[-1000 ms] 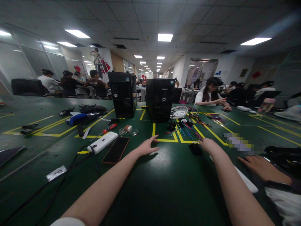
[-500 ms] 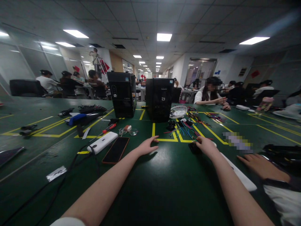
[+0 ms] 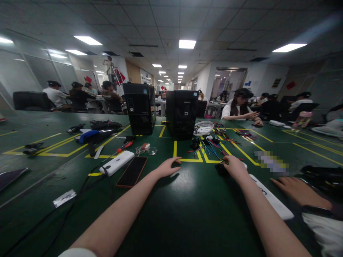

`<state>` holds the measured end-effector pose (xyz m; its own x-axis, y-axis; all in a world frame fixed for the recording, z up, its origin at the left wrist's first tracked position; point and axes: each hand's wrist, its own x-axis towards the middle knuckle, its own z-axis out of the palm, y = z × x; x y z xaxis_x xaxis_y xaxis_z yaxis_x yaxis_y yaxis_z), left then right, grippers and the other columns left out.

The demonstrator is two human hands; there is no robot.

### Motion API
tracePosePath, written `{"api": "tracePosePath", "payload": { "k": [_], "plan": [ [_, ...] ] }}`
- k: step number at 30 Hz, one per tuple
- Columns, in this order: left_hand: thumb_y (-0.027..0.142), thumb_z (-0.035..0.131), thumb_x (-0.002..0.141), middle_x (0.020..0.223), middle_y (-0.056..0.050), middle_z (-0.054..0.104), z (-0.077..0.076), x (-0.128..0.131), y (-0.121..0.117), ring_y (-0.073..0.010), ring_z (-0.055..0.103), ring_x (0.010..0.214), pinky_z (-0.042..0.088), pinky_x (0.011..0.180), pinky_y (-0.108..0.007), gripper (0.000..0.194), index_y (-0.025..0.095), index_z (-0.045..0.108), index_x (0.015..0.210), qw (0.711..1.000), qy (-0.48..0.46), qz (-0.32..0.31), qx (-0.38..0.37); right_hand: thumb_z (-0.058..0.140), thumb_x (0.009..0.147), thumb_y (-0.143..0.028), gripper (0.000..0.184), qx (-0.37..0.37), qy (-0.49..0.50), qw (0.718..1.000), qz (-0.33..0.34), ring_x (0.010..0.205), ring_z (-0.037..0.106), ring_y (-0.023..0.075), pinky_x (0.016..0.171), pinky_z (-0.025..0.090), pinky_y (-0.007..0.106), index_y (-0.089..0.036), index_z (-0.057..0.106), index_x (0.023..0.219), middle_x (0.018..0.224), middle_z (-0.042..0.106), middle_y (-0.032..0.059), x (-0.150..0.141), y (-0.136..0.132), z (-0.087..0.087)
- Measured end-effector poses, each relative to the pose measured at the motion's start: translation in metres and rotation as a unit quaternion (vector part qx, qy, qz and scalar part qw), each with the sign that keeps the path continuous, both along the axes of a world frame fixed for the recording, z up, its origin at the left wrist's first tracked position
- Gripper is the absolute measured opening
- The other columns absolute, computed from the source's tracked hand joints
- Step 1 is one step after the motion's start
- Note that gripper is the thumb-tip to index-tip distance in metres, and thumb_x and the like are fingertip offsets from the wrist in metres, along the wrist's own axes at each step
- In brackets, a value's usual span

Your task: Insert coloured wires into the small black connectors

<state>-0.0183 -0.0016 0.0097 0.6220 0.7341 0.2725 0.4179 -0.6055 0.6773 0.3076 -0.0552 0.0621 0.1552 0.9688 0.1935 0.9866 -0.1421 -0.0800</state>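
Observation:
My left hand (image 3: 167,167) lies flat on the green table (image 3: 187,207), fingers stretched out, holding nothing, just right of a black phone (image 3: 132,171). My right hand (image 3: 235,166) rests on the table with fingers curled round a small black part (image 3: 221,168); how firmly it grips is hard to see. Behind it lies a tangle of red, blue and black cables (image 3: 211,147). A white flat bar (image 3: 270,201) runs under my right forearm.
Two black computer towers (image 3: 139,108) (image 3: 181,113) stand ahead. A white power bank (image 3: 117,162), red screwdriver (image 3: 124,145), glasses (image 3: 146,149) and white basket (image 3: 204,127) lie around. Another person's hand (image 3: 301,192) rests at the right. People sit at far tables.
My right hand has slid left and slightly forward onto the small black part. My left hand has stayed put.

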Motion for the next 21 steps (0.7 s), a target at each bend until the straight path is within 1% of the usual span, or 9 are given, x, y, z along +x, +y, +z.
{"api": "tracePosePath", "payload": {
  "k": [7,10,13,17,21],
  "plan": [
    [0.029,0.056,0.078,0.113,-0.006,0.059,-0.003,-0.001,0.003,-0.0205,0.051,0.109,0.034,0.098,-0.035,0.047,0.02,0.045,0.123,1.0,0.002,0.0,0.005,0.046,0.077,-0.018,0.027,-0.022,-0.043,0.998,0.033,0.088,0.057,0.0177,0.072,0.04,0.023,-0.016,0.066,0.096,0.097,0.059,0.0095,-0.006,0.0,-0.001],
    [0.03,0.056,0.078,0.113,-0.006,0.059,-0.001,-0.001,0.002,-0.0208,0.051,0.108,0.035,0.098,-0.035,0.046,0.02,0.046,0.122,1.0,0.006,0.003,0.004,0.045,0.078,-0.016,0.027,-0.035,-0.059,0.997,0.036,0.087,0.057,0.0176,0.073,0.039,0.024,-0.015,0.067,0.094,0.098,0.058,0.011,-0.011,0.001,-0.002],
    [0.031,0.055,0.078,0.114,-0.006,0.059,-0.001,-0.001,0.002,-0.021,0.051,0.108,0.035,0.098,-0.035,0.046,0.02,0.047,0.121,1.0,0.006,0.003,0.004,0.043,0.078,-0.013,0.028,-0.057,-0.072,0.995,0.031,0.086,0.058,0.0185,0.072,0.039,0.024,-0.014,0.067,0.091,0.095,0.058,0.0121,-0.015,0.002,-0.001],
    [0.03,0.056,0.078,0.113,-0.006,0.059,-0.004,0.0,0.003,-0.0206,0.052,0.107,0.035,0.097,-0.035,0.046,0.019,0.047,0.121,1.0,0.002,0.006,0.01,0.042,0.077,-0.012,0.029,-0.096,-0.062,0.993,0.019,0.083,0.058,0.0189,0.068,0.039,0.024,-0.012,0.068,0.09,0.092,0.06,0.0136,-0.019,-0.001,0.002],
    [0.029,0.056,0.077,0.112,-0.006,0.06,-0.006,0.001,0.004,-0.0201,0.052,0.106,0.036,0.097,-0.034,0.045,0.019,0.048,0.121,1.0,0.001,0.005,0.014,0.041,0.08,-0.016,0.029,-0.118,-0.032,0.992,0.018,0.078,0.059,0.0179,0.065,0.038,0.024,-0.012,0.068,0.089,0.087,0.063,0.0129,-0.02,-0.004,0.003]
  ]
}}
